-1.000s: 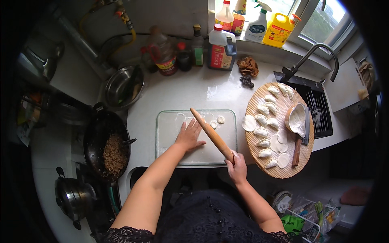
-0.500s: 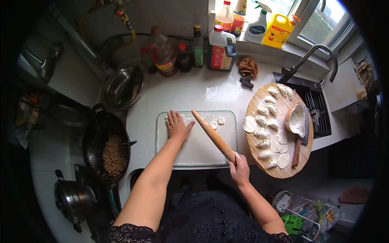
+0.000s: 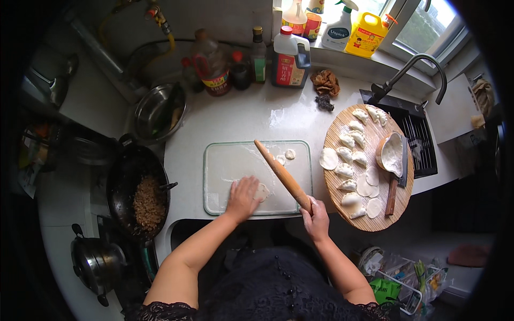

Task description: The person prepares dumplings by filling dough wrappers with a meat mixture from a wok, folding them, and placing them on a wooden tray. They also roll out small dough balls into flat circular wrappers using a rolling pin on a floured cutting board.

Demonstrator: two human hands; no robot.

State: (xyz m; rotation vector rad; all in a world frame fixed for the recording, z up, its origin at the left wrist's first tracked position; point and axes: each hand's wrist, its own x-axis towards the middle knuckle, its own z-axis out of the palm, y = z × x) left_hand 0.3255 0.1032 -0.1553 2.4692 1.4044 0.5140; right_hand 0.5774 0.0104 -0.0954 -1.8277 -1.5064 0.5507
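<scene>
My left hand (image 3: 243,198) lies low over the near part of the glass cutting board (image 3: 219,160), fingers stretched out and slightly blurred. Beside its fingertips is a small flat dough disc (image 3: 262,192), partly covered by the hand. My right hand (image 3: 316,219) is closed round the near end of a wooden rolling pin (image 3: 282,175), which slants up and left above the board. Two more small dough pieces (image 3: 289,154) rest at the board's far right, close to the pin.
To the right, a round wooden board (image 3: 337,125) bears several folded dumplings (image 3: 345,170), flat wrappers (image 3: 373,207), a bowl of flour (image 3: 390,154) and a cleaver (image 3: 392,195). A wok of filling (image 3: 147,203) stands left, below a steel bowl (image 3: 158,115). Bottles (image 3: 292,59) line the back.
My left hand has come from the board's far left edge toward its near middle, and a dough disc now shows beside it. The right hand and rolling pin have hardly moved.
</scene>
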